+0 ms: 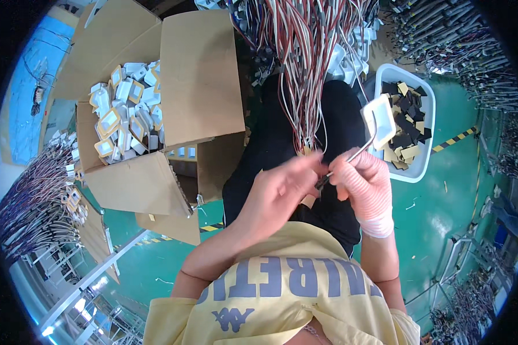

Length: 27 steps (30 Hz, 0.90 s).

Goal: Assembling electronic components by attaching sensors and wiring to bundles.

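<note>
My right hand [364, 187], with pale banding wrapped round the palm and wrist, is closed on a thin cable [358, 154]. The cable runs up to a white, tray-shaped plastic housing [380, 122], which hangs beyond that hand. A small dark piece [321, 183], perhaps the cable's connector end, shows between my two hands. My left hand [279, 192] is beside it, its fingers smeared by motion, so any hold it has is unclear. Just beyond the left fingers, a bundle of red, white and grey wires [302, 75] lies across my dark-trousered lap.
An open cardboard box [201, 75] on the left holds many white housings [124, 115] with yellowish rims. At the right, a white plastic bin [430, 121] contains black and tan pads [408, 118]. Cable bundles [34, 190] lie at far left, others [454, 46] at upper right. The floor [420, 230] is green.
</note>
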Motion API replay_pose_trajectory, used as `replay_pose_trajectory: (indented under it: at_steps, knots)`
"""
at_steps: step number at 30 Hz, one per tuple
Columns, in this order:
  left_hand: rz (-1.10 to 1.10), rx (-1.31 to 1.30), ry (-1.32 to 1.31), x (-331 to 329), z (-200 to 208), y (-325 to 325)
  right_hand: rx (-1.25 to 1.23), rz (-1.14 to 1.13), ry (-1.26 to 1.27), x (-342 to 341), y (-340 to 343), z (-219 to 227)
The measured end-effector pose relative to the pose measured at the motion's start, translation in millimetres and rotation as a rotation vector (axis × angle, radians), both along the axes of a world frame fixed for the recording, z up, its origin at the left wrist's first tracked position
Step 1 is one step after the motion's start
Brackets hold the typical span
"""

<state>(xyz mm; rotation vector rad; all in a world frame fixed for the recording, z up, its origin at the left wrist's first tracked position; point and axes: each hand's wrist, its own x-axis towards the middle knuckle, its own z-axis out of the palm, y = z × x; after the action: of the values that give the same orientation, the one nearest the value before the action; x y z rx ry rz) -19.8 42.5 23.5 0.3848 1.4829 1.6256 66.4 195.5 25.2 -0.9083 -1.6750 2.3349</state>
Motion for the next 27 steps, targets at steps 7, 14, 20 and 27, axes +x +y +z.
replay_pose_trajectory:
  at_steps: [7, 14, 20, 27]
  knots:
    - [-0.017, 0.405, -0.6, 2.7, -13.3, 27.8, -0.027, 0.028, -0.122, 0.0, -7.5, 4.1]
    - [0.007, 0.519, -0.618, 14.1, -4.7, 26.4, 0.083, -0.066, -0.002, 2.2, -21.6, 4.0]
    - [0.019, 0.445, -0.482, 17.9, -4.7, 22.6, 0.087, 0.009, 0.019, 5.7, -22.5, 9.9]
    - [-0.063, 0.402, -0.436, 3.3, 1.9, 6.9, -0.061, -0.18, 0.004, 5.6, 0.7, 3.3]
